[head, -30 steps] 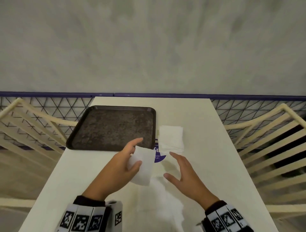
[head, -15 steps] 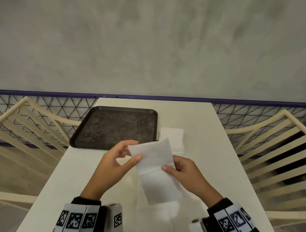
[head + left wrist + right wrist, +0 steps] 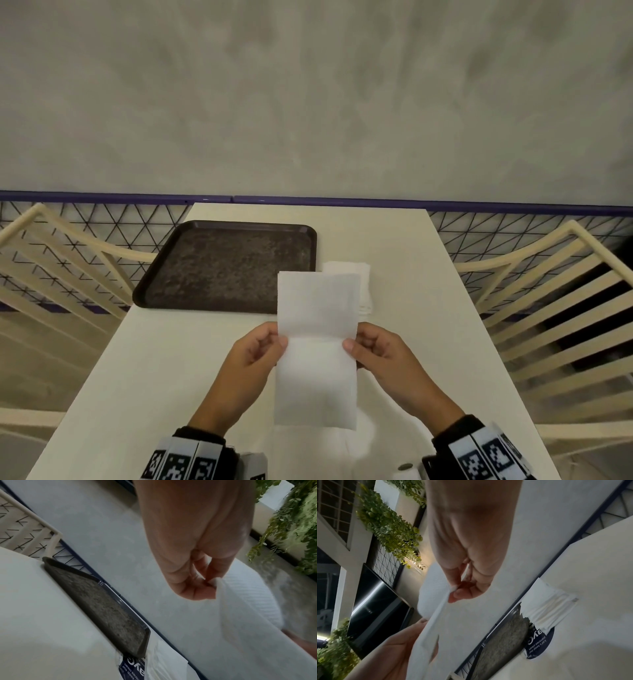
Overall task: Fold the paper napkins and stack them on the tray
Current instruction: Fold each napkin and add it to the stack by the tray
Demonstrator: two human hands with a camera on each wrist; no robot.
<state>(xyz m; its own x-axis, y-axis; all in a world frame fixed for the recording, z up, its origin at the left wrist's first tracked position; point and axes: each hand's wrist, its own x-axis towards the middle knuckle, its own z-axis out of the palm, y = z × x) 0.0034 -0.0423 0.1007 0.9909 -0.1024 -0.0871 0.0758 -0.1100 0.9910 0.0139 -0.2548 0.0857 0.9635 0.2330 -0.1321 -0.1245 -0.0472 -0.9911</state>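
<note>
Napkin held open between both hands, first fold still to make

Napkin (image 3: 317,346) is pinched along its middle crease on both side edges: our left hand (image 3: 245,368) grips the left edge between thumb and fingers, and our right hand (image 3: 385,359) grips the right edge the same way. The left wrist view shows the left fingertips (image 3: 208,582) closed on the paper's edge, and the right wrist view shows the right thumb and finger nipping the other edge. The sheet hangs in the air above the table (image 3: 394,240), one half rising toward 12 o'clock, the other dropping toward 6 o'clock.

Past the grip, the pile of napkins (image 3: 363,284) lies on the table at about 1 o'clock from the held sheet, partly hidden behind it. The tray (image 3: 191,274) sits at about 11 o'clock, just beside the pile, with nothing on it.

We judge the step in hand to be folding the first napkin. Next we would bring the two halves together along the crease, edges matched, flatten it, then carry it toward 11 o'clock onto the tray.
</note>
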